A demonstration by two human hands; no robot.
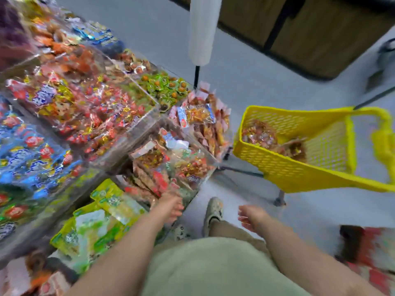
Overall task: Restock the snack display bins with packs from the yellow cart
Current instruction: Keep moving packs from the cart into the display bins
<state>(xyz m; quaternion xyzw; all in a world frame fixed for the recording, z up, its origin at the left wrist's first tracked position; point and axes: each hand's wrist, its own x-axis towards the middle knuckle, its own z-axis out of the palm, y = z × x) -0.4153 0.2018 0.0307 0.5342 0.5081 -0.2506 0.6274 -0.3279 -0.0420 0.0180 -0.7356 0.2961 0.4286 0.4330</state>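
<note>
The yellow cart (295, 174) stands on the floor at the right, with a few clear snack packs (259, 134) lying in its bottom. Clear display bins (149, 116) full of coloured snack packs fill the left side. My left hand (171, 207) hangs at the lower corner of the nearest bin (188, 167), fingers loosely curled, holding nothing. My right hand (250, 217) is lower, over the floor between the bins and the cart, palm turned up and empty. The frame is blurred by motion.
A pile of packs (205, 116) tops the bin closest to the cart. Green and yellow bags (98, 223) lie in a low bin at the left. A white pole on a black stand (202, 30) rises behind the bins. My shoe (213, 210) is on the grey floor.
</note>
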